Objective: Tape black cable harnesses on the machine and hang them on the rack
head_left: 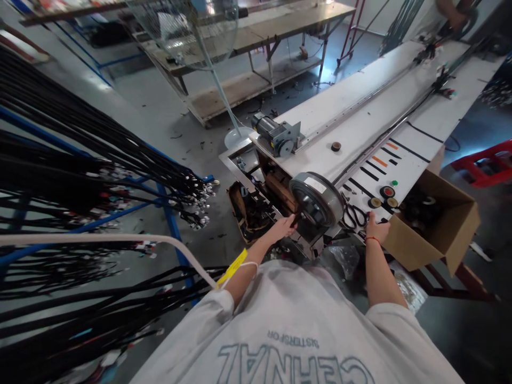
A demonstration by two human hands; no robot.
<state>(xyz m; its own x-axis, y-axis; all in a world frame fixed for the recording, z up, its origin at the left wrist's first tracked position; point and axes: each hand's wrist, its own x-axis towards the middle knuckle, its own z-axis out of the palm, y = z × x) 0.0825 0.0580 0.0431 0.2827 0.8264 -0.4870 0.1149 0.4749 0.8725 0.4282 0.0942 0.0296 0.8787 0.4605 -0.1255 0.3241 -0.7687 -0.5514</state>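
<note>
My left hand (286, 227) is closed beside a large round wheel (318, 197) with a metal rim and a white label. Something dark lies at its fingertips; I cannot make out what it is. At the table's near edge, my right hand (377, 230) is curled, a red string round its wrist. What it grips, if anything, is hidden. Black-handled scissors (354, 216) lie just left of that hand. Several tape rolls (387, 192) sit beyond it, near black and orange strips (379, 161) on the white table (320, 133).
An open cardboard box (436, 229) stands to the right, dark items inside. A grey motor (276, 133) is mounted at the table's left end. Black cable bundles (80, 133) hang on a blue rack at left. Another person's hand (456, 18) is at the far end.
</note>
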